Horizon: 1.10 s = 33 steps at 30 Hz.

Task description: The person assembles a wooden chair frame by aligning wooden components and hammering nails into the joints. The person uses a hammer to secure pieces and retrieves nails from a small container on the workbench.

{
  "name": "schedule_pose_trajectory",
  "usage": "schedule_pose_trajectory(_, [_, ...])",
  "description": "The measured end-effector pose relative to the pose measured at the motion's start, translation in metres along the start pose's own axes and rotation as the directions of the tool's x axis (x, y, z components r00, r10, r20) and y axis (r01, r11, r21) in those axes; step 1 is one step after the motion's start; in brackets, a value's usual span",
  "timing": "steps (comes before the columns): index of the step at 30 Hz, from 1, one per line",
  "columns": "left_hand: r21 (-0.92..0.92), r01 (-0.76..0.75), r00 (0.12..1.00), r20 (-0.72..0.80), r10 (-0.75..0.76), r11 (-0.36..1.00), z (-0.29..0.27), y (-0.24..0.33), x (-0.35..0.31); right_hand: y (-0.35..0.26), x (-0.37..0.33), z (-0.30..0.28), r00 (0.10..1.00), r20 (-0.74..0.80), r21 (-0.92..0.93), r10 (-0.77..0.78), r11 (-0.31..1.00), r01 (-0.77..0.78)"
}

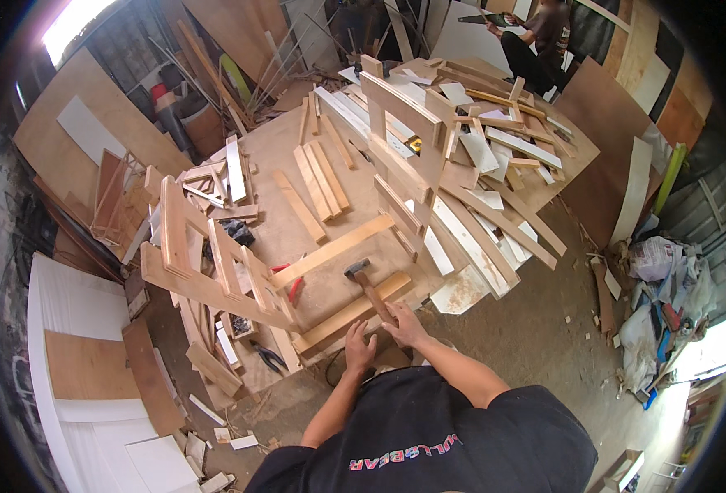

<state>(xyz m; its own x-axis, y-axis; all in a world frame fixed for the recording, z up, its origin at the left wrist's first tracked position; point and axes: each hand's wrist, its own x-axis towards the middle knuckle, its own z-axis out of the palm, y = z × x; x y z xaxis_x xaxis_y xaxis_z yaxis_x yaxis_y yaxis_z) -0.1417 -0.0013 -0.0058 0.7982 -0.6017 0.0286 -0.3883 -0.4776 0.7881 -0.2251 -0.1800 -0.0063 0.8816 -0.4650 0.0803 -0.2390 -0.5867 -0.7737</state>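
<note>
My right hand (406, 325) is wrapped round the wooden handle of a hammer (370, 289), its dark metal head pointing away from me. My left hand (360, 348) is empty, fingers apart and slightly bent, near the closer rail (346, 315) of a wooden frame. A farther rail (330, 251) runs beyond the hammer head. These rails span between a slatted left side panel (252, 306) and a taller right side panel (402, 168), both raised on the plywood work table (277, 238). How the joints are fastened is too small to tell.
Loose wood strips (318, 182) lie mid-table, with offcuts (503, 152) heaped at right. Black-handled pliers (268, 357), a red-handled tool (295, 289) and a yellow tape measure (415, 145) lie around. A seated co-worker (536, 45) has a handsaw (482, 18) at the back. Plastic bags (657, 259) stand right.
</note>
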Motion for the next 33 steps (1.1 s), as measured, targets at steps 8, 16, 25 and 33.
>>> schedule_pose_trajectory(8, [0.033, -0.071, 0.993, -0.096, 0.074, 0.997, 0.035, 0.063, -0.004, 0.067, -0.026, -0.053, 0.912, 0.146, 0.219, 0.383, 0.886, -0.408])
schedule_pose_trajectory(16, [-0.093, -0.193, 0.977, -0.106, 0.183, 0.977, 0.132, 0.196, 0.019, 0.138, -0.052, -0.178, 0.915, 0.222, 0.451, 0.337, 0.796, -0.403])
schedule_pose_trajectory(25, [-0.606, 0.169, 0.954, 0.298, 0.024, 0.777, 0.336, 0.335, 0.031, 0.253, -0.133, -0.415, 0.839, -0.165, 0.470, 0.519, 0.789, -0.396])
schedule_pose_trajectory(33, [-0.657, 0.323, 0.921, 0.384, -0.066, 0.681, 0.424, 0.390, 0.074, 0.300, -0.107, -0.506, 0.800, -0.144, 0.566, 0.583, 0.711, -0.417])
